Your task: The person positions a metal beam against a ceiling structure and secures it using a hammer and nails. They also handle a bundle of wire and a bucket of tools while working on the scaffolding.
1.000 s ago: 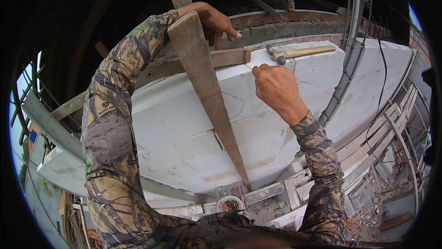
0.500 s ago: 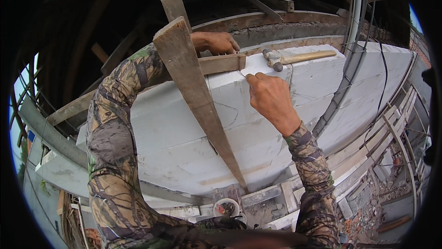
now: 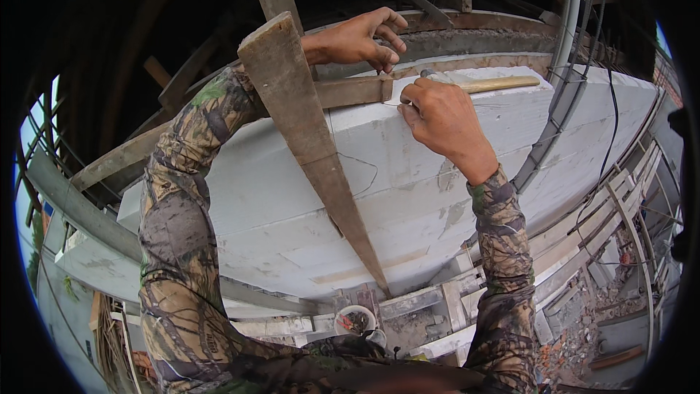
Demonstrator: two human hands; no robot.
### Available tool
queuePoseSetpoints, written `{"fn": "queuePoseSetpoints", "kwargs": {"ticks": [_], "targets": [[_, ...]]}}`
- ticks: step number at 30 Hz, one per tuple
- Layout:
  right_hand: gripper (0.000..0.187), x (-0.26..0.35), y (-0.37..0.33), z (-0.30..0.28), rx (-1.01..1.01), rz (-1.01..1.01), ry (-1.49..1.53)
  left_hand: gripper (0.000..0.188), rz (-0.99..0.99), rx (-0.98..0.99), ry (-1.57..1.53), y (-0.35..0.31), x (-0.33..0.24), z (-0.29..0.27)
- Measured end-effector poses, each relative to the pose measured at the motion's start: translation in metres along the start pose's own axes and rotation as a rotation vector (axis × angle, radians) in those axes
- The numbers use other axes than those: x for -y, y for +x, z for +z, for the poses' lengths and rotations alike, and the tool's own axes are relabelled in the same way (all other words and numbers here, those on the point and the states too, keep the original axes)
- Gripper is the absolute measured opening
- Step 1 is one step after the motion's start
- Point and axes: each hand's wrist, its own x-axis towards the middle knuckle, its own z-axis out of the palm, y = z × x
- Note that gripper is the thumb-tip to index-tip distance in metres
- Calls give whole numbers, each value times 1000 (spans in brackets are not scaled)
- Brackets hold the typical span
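My left hand (image 3: 368,37) hovers above the end of a short wooden batten (image 3: 355,91), its fingers curved and apart with nothing seen between them. My right hand (image 3: 448,123) is closed in a pinch on a thin wire (image 3: 392,104) beside the batten's end; most of the wire is hidden by the fingers. Behind that hand a hammer (image 3: 504,83) lies on top of the white block wall (image 3: 430,164), its wooden handle in view and its head mostly covered. A long upright board (image 3: 306,128) crosses the batten and passes in front of my left wrist.
A loop of wire (image 3: 373,164) hangs against the wall beside the long board. To the right stands a metal post (image 3: 543,142) with black cables (image 3: 609,113). A bucket (image 3: 357,319) and rubble (image 3: 569,321) are far below, near wooden planks (image 3: 576,241).
My left hand has risen off the batten and its fingers have spread. My right hand has moved slightly right and up, now covering most of the hammer head, still pinching the wire.
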Motion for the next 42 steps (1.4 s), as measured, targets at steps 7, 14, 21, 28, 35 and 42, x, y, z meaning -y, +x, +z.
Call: {"fn": "queuePoseSetpoints", "kwargs": {"ticks": [7, 14, 21, 28, 35, 42], "targets": [[11, -2, -2, -9, 28, -57, -48, 44, 44, 276, -90, 1, 5, -14], [14, 7, -2, -11, -6, -108, -172, 40, 84, 189, 37, 2, 2, -9], [11, 14, 0, -14, -34, -121, -301, 34, 223, 219, 189, 1, 0, -3], [22, 24, 8, -10, -179, -282, -501, 27, 151, 327, 252, 2, -3, -12], [13, 43, 6, -14, -67, -75, -638, 30, 348, 283, 317, -1, -4, -2], [4, 73, 11, -26, 61, -194, -630, 30, 383, 249, 364, -2, -4, 3]]}}
